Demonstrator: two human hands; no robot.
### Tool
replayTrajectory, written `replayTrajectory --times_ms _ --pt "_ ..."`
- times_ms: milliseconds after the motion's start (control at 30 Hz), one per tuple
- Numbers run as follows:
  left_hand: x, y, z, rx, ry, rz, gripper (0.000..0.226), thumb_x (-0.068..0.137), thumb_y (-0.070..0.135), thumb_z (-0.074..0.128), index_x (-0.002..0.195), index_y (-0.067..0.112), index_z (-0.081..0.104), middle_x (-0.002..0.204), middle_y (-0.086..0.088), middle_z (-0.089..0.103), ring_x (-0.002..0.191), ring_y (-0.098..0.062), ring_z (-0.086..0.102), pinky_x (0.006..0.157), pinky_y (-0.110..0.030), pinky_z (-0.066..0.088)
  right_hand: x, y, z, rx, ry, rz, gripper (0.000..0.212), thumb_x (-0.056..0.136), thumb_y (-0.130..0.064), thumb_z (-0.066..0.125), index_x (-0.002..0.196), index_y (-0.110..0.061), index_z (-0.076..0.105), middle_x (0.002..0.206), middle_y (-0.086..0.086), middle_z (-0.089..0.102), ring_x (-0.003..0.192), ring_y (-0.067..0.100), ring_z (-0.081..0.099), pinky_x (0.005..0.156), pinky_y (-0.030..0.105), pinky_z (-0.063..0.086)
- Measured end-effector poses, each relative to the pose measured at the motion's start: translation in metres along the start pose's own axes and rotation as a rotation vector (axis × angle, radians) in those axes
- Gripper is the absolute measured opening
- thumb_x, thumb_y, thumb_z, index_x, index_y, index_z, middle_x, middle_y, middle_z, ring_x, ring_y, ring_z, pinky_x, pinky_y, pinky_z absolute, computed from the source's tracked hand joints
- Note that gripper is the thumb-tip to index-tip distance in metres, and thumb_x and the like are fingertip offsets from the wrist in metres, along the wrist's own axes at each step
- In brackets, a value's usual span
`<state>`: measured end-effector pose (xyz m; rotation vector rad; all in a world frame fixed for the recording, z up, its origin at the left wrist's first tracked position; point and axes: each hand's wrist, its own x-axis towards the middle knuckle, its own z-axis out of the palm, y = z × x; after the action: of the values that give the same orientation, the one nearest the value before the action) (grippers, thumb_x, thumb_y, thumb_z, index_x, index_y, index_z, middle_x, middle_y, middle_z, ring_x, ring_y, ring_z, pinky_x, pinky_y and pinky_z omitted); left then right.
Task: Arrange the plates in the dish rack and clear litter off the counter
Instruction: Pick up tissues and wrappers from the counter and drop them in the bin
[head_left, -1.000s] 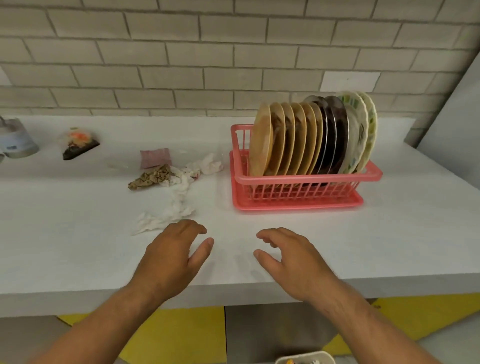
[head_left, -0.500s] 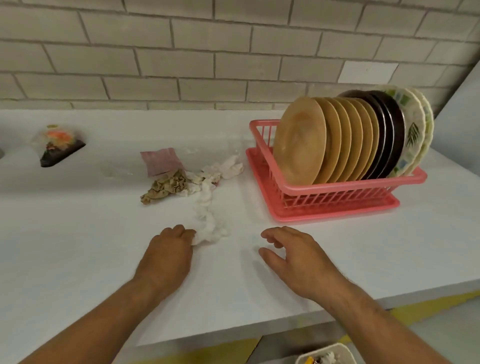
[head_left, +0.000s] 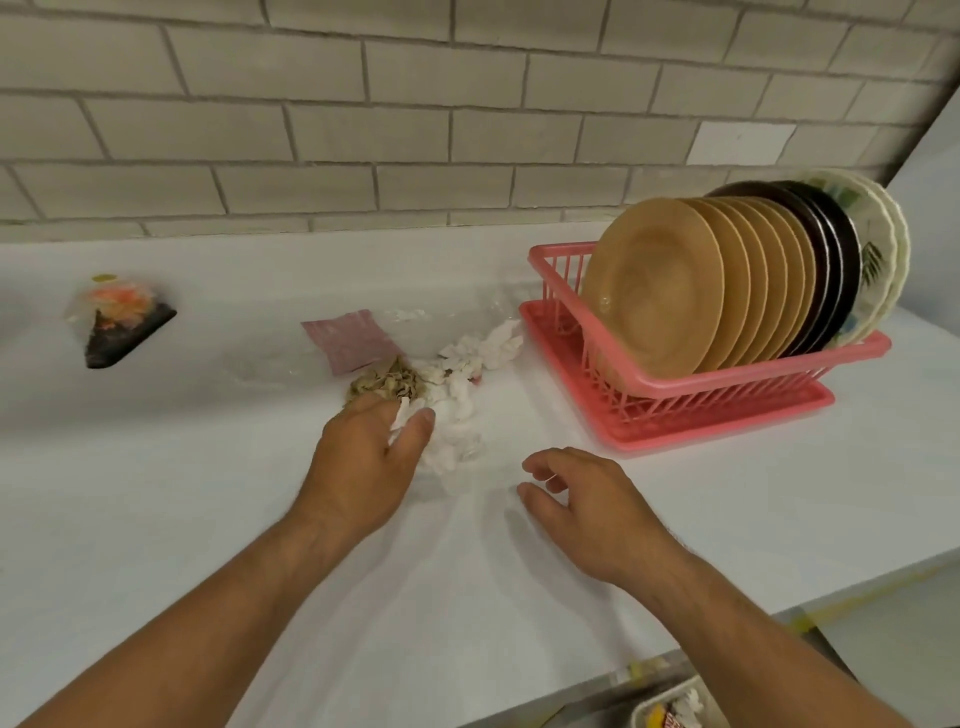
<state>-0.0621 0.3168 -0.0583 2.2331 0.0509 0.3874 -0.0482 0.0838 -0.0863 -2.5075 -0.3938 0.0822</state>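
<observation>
Now clearing litter: left hand (head_left: 363, 467) is pinching the near end of the white tissue (head_left: 457, 415) between thumb and fingers, while right hand (head_left: 587, 506) is hovering near it, loosely curled and holding nothing. Probably best to be sweeping tissue, brown paper wad (head_left: 387, 384) and pink wrapper (head_left: 348, 340) into one bunch, right hand cupping the far side so scraps aren't scattering. Counting: one dish rack (head_left: 727, 400) sitting on the counter (head_left: 156, 493), plates (head_left: 660, 291) standing in it, roughly six tan, two or three dark, two patterned; one triangular packet (head_left: 124, 322) lying well apart, left.
</observation>
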Motion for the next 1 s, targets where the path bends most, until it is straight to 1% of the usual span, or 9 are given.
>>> replayTrajectory --times_ms 133,233,367,467,567,667,733,867,1000 --pt "0.004 -0.014 -0.010 0.038 -0.085 -0.078 0.012 0.094 0.035 0.051 0.099 0.024 0.052 0.086 0.002 0.066 0.072 -0.015 0.066 0.068 -0.039 0.055 0.014 -0.008 0.011 -0.036 -0.021 0.017 0.031 0.093 -0.043 0.052 0.120 -0.031 0.058 0.114 -0.014 0.059 0.099 0.004 0.054 0.087 0.024 0.045" --pt "0.003 -0.021 -0.013 -0.042 -0.159 -0.098 0.026 0.099 0.021 0.044 0.116 0.038 0.051 0.088 0.004 0.066 0.068 -0.012 0.065 0.057 -0.022 0.051 0.027 -0.016 0.020 -0.052 -0.024 0.023 0.034 0.093 -0.042 0.051 0.124 -0.029 0.056 0.123 -0.011 0.056 0.105 0.008 0.054 0.090 0.027 0.046" --pt "0.000 -0.020 -0.015 -0.159 -0.107 -0.149 0.016 0.097 0.035 0.046 0.091 0.030 0.060 0.071 -0.003 0.060 0.056 -0.015 0.063 0.045 -0.013 0.043 0.049 -0.032 0.030 -0.125 0.008 -0.024 0.047 0.091 -0.049 0.050 0.134 -0.031 0.046 0.128 -0.008 0.050 0.113 0.015 0.050 0.091 0.030 0.044" --pt "0.000 -0.021 -0.017 -0.038 -0.080 -0.131 0.033 0.080 0.054 0.065 0.076 0.023 0.052 0.075 0.002 0.058 0.055 -0.014 0.060 0.047 -0.020 0.044 0.064 -0.044 0.039 -0.260 -0.047 -0.020 0.047 0.093 -0.048 0.047 0.136 -0.028 0.044 0.122 -0.002 0.051 0.113 0.022 0.048 0.092 0.036 0.044" --pt "0.001 -0.022 -0.019 0.065 -0.077 -0.098 0.039 0.077 0.048 0.072 0.069 0.016 0.050 0.075 0.003 0.052 0.060 -0.016 0.052 0.055 -0.031 0.048 0.067 -0.048 0.044 -0.408 -0.077 -0.054 0.026 0.097 -0.036 0.043 0.108 -0.019 0.058 0.107 0.002 0.053 0.102 0.024 0.051 0.084 0.037 0.043" --pt "0.003 -0.027 -0.021 0.060 -0.043 -0.121 0.052 0.079 0.056 0.063 0.062 0.009 0.049 0.058 0.005 0.049 0.049 -0.010 0.042 0.046 -0.019 0.035 0.058 -0.044 0.042 -0.282 -0.048 -0.100 0.015 0.095 -0.031 0.046 0.084 -0.020 0.047 0.095 -0.003 0.046 0.087 0.017 0.045 0.073 0.029 0.041" --pt "0.004 -0.028 -0.022 0.034 -0.037 -0.158 0.055 0.081 0.060 0.058 0.063 0.008 0.054 0.056 0.000 0.057 0.050 -0.012 0.051 0.048 -0.022 0.040 0.052 -0.040 0.037 -0.210 -0.047 -0.098 0.014 0.092 -0.022 0.047 0.079 -0.020 0.041 0.090 -0.005 0.045 0.077 0.014 0.043 0.066 0.027 0.040" --pt "0.004 -0.027 -0.015 0.022 -0.024 -0.155 0.059 0.089 0.057 0.046 0.073 0.002 0.061 0.073 -0.013 0.065 0.070 -0.025 0.060 0.066 -0.037 0.049 0.047 -0.032 0.031 -0.114 -0.026 0.007 0.018 0.087 -0.006 0.037 0.088 -0.023 0.044 0.083 -0.006 0.052 0.071 0.012 0.045 0.057 0.026 0.038" --pt "0.002 -0.024 -0.012 -0.022 -0.037 -0.194 0.066 0.091 0.060 0.032 0.068 0.004 0.060 0.070 -0.007 0.063 0.063 -0.017 0.056 0.060 -0.030 0.045 0.047 -0.029 0.029 -0.138 -0.011 0.005 0.040 0.087 -0.005 0.036 0.117 -0.025 0.052 0.105 -0.001 0.055 0.095 0.019 0.051 0.077 0.030 0.043"
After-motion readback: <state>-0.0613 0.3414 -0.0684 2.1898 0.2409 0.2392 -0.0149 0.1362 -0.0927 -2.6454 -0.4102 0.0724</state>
